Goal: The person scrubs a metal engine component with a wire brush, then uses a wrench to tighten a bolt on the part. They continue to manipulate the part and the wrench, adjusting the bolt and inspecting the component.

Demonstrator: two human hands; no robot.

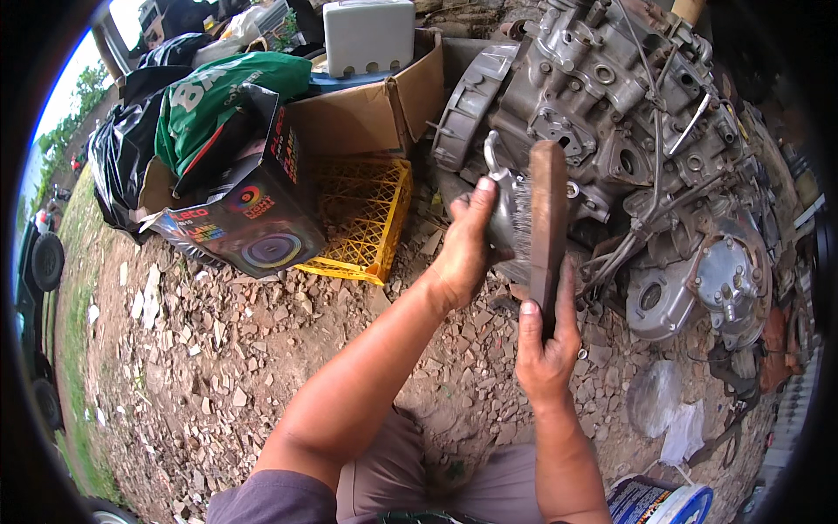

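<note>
Wooden, bristly brush [546, 227] is clamped in the right hand [548, 360], rounded metal part [504, 214] in the left hand [461, 260].

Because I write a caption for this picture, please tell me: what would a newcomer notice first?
The big grey engine at upper right likely catches the eye first. Near the centre, the right hand holds a wooden wire brush, bristles facing a metal part in the left hand. Left of them sits a yellow crate.
</note>
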